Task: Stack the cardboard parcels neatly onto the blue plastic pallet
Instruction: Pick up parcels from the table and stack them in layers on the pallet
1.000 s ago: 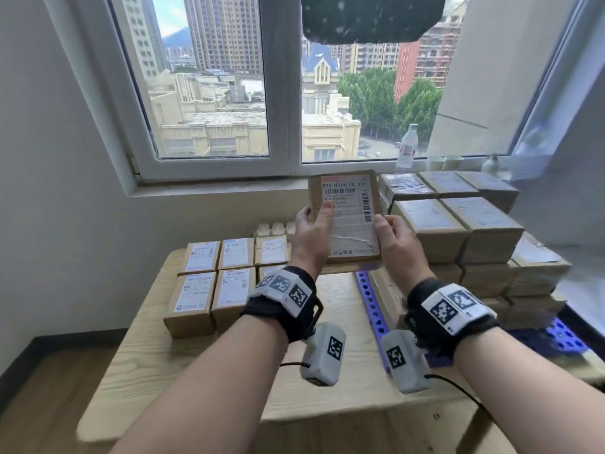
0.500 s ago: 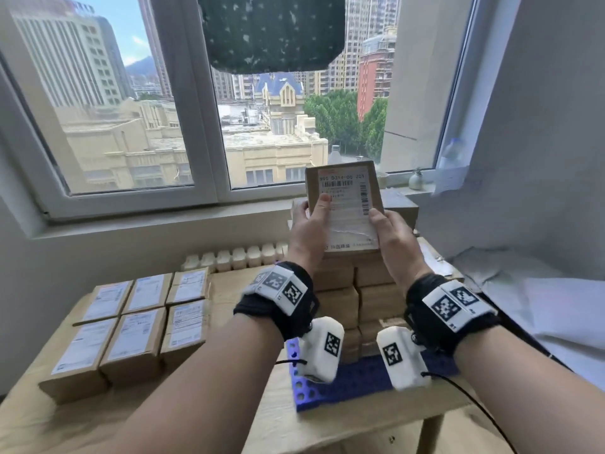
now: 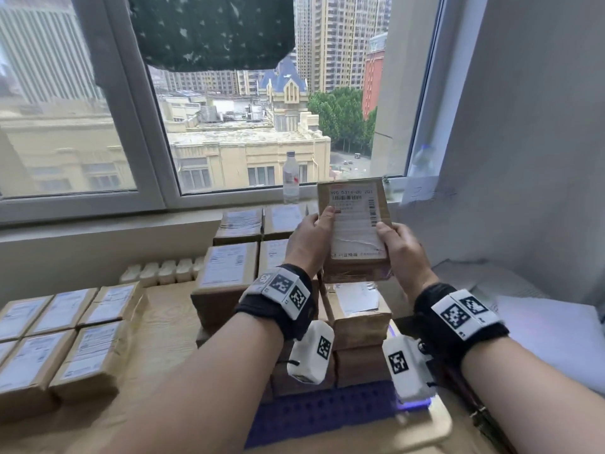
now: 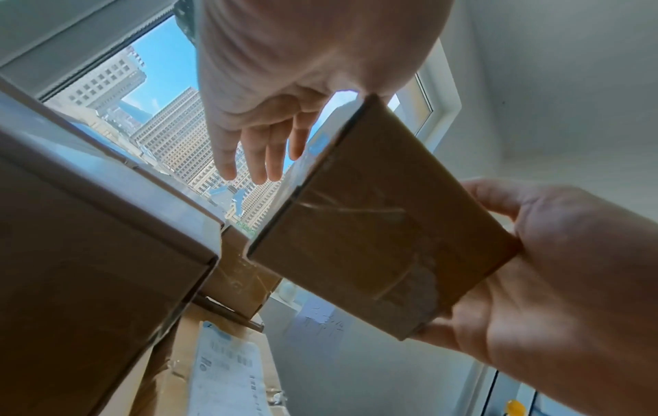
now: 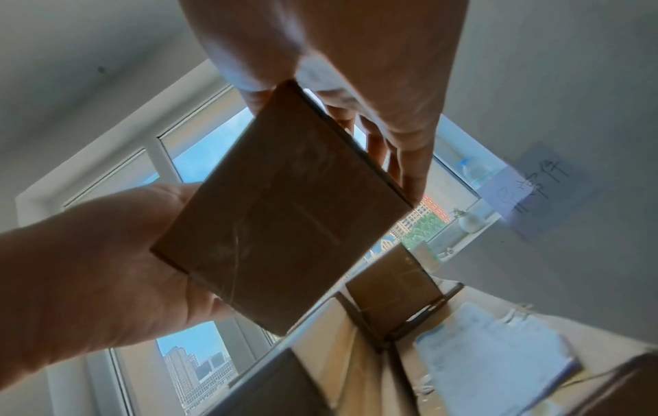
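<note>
Head view: I hold one small brown cardboard parcel with a white shipping label (image 3: 355, 229) between both hands, above the right side of the stack of brown cardboard parcels (image 3: 358, 317) on the blue plastic pallet (image 3: 327, 414). My left hand (image 3: 309, 240) pinches its left edge, thumb on the label; in the left wrist view its fingers (image 4: 249, 157) lie straight behind the box. My right hand (image 3: 401, 247) grips the right edge the same way. Judgement: light and stiff, since thumbs and fingertips carry it with no sag. Glossy tape on the underside (image 5: 281, 214) may be slippery, so bare cardboard edges are the better hold. More labelled parcels (image 3: 62, 348) wait on the pale wooden tabletop (image 3: 163, 339), left of the pallet
</note>
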A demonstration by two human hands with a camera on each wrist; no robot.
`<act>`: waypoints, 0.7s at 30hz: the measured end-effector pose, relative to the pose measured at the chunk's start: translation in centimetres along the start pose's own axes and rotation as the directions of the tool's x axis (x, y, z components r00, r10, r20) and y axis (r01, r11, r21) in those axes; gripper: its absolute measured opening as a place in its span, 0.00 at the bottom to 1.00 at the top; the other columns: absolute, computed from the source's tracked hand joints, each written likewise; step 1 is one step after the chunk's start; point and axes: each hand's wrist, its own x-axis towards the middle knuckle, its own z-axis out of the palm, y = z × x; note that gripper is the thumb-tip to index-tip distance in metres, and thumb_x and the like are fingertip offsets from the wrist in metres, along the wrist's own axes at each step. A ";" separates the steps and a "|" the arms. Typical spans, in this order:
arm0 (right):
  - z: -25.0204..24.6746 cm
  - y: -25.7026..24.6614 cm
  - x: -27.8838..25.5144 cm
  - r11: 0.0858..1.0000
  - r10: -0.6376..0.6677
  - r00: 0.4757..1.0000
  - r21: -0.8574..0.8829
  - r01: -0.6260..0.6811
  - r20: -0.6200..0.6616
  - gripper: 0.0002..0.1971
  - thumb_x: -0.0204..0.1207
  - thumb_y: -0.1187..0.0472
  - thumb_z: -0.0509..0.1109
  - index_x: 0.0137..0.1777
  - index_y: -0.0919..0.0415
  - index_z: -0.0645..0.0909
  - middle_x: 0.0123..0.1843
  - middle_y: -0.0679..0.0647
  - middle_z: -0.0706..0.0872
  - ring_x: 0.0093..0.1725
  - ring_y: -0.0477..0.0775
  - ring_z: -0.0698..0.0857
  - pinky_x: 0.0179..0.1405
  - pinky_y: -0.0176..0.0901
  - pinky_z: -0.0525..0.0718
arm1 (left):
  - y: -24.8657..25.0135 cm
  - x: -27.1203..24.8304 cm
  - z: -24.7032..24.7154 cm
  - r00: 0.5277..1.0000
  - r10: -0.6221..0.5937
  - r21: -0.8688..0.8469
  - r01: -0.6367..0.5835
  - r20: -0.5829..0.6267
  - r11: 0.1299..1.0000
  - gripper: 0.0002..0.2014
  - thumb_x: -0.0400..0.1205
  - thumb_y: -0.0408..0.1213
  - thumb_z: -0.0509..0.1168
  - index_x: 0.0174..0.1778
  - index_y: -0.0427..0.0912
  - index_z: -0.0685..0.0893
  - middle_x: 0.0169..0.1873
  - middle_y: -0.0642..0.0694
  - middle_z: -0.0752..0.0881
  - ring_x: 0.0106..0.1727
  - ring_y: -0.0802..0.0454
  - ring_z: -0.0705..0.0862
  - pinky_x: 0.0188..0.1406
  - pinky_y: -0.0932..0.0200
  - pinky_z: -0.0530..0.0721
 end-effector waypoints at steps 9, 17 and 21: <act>-1.5 5.3 4.6 0.977 0.203 0.975 -0.084 -0.196 0.087 0.24 0.75 0.41 0.64 0.61 0.60 0.77 0.53 0.55 0.86 0.54 0.60 0.85 0.48 0.55 0.83 | -3.2 2.8 1.4 0.998 -0.030 0.460 0.054 -0.060 0.886 0.20 0.85 0.48 0.53 0.63 0.42 0.85 0.60 0.44 0.87 0.59 0.44 0.82 0.61 0.47 0.80; 0.3 8.0 6.4 0.945 0.294 0.950 -0.181 -0.273 0.103 0.22 0.72 0.38 0.62 0.55 0.54 0.77 0.57 0.58 0.85 0.58 0.63 0.85 0.63 0.62 0.82 | -5.2 3.3 2.0 0.993 -0.107 0.578 0.121 -0.059 0.807 0.23 0.83 0.36 0.56 0.75 0.44 0.78 0.72 0.42 0.80 0.73 0.42 0.76 0.75 0.44 0.72; 0.9 9.1 7.0 0.928 0.315 0.944 -0.240 -0.285 0.099 0.19 0.81 0.43 0.62 0.61 0.56 0.77 0.61 0.58 0.84 0.61 0.61 0.83 0.68 0.61 0.78 | -5.3 3.8 2.5 0.994 -0.092 0.583 0.113 -0.066 0.804 0.13 0.82 0.34 0.55 0.56 0.45 0.84 0.59 0.42 0.85 0.62 0.40 0.81 0.68 0.44 0.76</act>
